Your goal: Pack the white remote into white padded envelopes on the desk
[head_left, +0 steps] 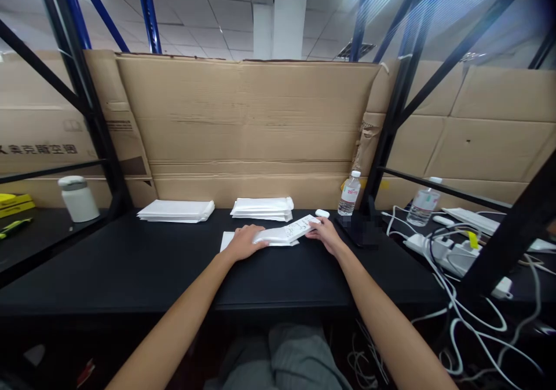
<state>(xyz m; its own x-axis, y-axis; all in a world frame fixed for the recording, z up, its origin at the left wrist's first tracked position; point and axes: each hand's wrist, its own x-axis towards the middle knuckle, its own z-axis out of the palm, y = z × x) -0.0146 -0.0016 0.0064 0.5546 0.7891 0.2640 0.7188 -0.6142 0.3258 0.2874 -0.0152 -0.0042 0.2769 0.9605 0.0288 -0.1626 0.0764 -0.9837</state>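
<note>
A white printed paper packet (299, 228) is held at its two ends over the near-middle of the black counter (130, 265). Its left end is clamped between the thumb and fingers of the left hand (244, 243), and its right end is pinched by the fingers of the right hand (326, 234). The packet is bent along its length, and the printed part toward the right hand appears to be tilted up. Below it, white paper (226, 240) is seen lying flat, partly covered.

The handling of this packet is judged to be under way and unfinished, since it is gripped at both ends and is not yet set down or released. Beyond it, a left stack of white paper (176, 211) and a middle stack of white paper (262, 208) are already laid out, untouched by either hand. Whether finished or waiting pieces are held in each stack cannot be told, so the share that is left cannot be counted; at the least, the held packet and the paper beneath it are judged to be left
</note>
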